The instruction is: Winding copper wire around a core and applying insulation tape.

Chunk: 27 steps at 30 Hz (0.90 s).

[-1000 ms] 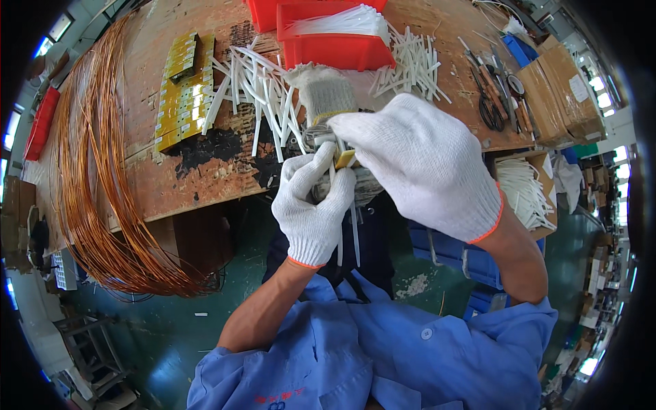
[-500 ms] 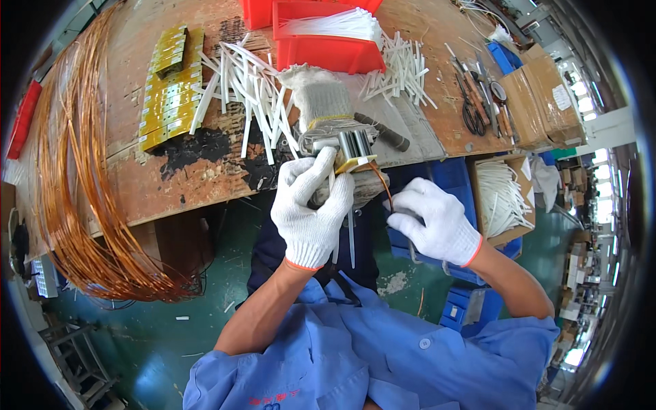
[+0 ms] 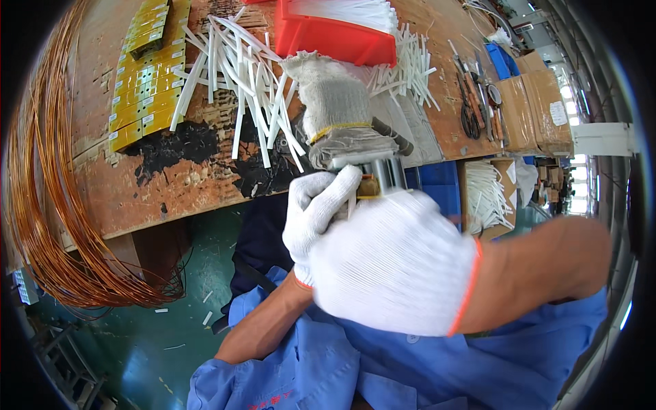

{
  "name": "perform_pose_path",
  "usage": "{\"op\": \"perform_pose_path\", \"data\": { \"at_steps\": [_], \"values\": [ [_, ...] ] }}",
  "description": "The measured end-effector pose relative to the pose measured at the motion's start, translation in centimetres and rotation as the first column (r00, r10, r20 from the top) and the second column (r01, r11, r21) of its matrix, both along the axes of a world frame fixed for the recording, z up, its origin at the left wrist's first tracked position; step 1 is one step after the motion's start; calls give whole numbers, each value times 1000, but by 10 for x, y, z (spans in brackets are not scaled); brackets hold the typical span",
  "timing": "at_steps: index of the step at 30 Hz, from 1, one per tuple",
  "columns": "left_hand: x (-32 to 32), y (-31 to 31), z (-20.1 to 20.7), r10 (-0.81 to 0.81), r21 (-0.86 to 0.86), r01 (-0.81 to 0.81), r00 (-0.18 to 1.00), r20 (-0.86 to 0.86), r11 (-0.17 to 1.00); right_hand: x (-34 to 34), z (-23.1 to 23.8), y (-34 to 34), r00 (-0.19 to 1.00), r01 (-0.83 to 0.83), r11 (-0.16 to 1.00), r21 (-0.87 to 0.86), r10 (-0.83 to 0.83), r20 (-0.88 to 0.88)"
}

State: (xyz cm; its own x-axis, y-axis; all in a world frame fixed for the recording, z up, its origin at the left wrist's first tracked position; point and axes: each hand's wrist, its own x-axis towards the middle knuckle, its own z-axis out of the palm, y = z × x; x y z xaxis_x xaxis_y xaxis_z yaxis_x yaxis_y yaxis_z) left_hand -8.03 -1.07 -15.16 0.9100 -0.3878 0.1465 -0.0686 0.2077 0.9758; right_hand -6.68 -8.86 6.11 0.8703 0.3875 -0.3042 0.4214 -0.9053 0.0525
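Note:
My left hand (image 3: 314, 212), in a white knitted glove, is closed on a small metal part with a yellow plate (image 3: 370, 186). The part lies against a cloth-wrapped support (image 3: 342, 140) at the table's front edge. Its dark, rounded metal side shows just beyond the fingers. My right hand (image 3: 393, 266), gloved too, is raised close to the camera, blurred, and covers the lower side of the part and some of my left hand. Its fingers are hidden, and so is any copper wire at the part.
A hank of copper wire (image 3: 51, 184) hangs over the table's left edge. Yellow plates (image 3: 147, 96), loose white tubes (image 3: 256, 96) and a red bin (image 3: 335, 37) lie beyond. To the right are scissors (image 3: 469, 121), cardboard boxes (image 3: 533, 109) and a box of white tubes (image 3: 486, 195).
My right hand has swung up and left from beside the part, across in front of my left hand. The copper wire seen at its fingers is now hidden. The view has shifted slightly.

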Motion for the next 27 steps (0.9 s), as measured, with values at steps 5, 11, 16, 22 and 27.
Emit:
{"op": "perform_pose_path", "data": {
  "at_steps": [5,11,16,22,27],
  "values": [
    [-6,-10,5,20,1,-21,983,181,1000,82,5,-65,898,88,995,45,-60,-437],
    [22,-11,13,197,-98,-175,931,307,980,35,-30,-135,909,410,710,572,-273,-314],
    [26,-9,34,118,24,-141,903,412,990,-78,-44,-115,859,421,747,515,-511,38],
    [27,-8,29,56,44,-88,876,479,995,-97,-18,-24,969,220,966,-135,-200,147],
    [21,-8,-4,55,37,-82,878,475,996,0,-5,-32,996,12,993,120,-22,81]
  ]
}}
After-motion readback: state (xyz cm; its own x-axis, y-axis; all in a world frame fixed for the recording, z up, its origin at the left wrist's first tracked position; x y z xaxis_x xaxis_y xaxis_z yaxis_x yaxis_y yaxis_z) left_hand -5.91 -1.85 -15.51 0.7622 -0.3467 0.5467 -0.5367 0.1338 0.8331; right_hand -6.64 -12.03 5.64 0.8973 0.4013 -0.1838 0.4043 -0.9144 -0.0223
